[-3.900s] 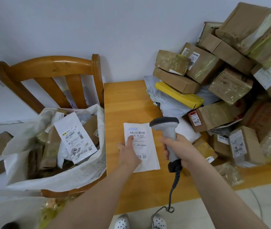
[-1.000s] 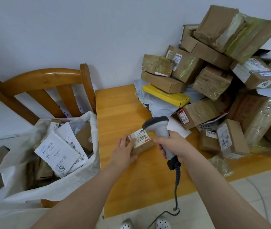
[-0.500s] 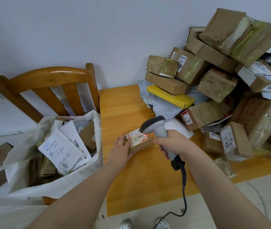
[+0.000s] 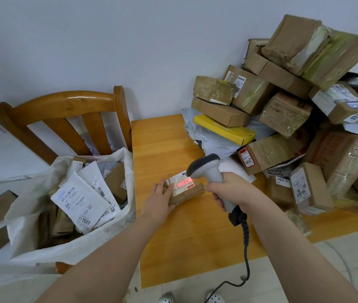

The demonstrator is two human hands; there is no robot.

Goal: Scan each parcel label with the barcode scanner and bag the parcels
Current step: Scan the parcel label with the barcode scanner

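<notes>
**Q:** Where is your parcel lying, and how is it likely to handle?

**A:** It is resting on the wooden table (image 4: 173, 145), between the pile of unscanned parcels (image 4: 282, 110) at your right and the white bag (image 4: 108, 237) propped on the chair (image 4: 64, 106) at your left. The small brown parcel (image 4: 192, 192) is lying flat near the table's left edge. Judging by its size and taped cardboard, it is probably light and stiff, with the tape perhaps making it slightly slick. You are best taking it across its long edges or by its short ends, off the printed face.

**Q:** And what are your hands doing?

**A:** Your right hand (image 4: 230, 191) is wrapping fully round the grip of the barcode scanner (image 4: 204, 168), whose head is pointing down at the parcel from just above. Your left hand (image 4: 159, 199) is lying with fingers nearly straight against the parcel's left end, steadying rather than clasping it. The scanner's red line is falling across the label (image 4: 182, 183).
</notes>
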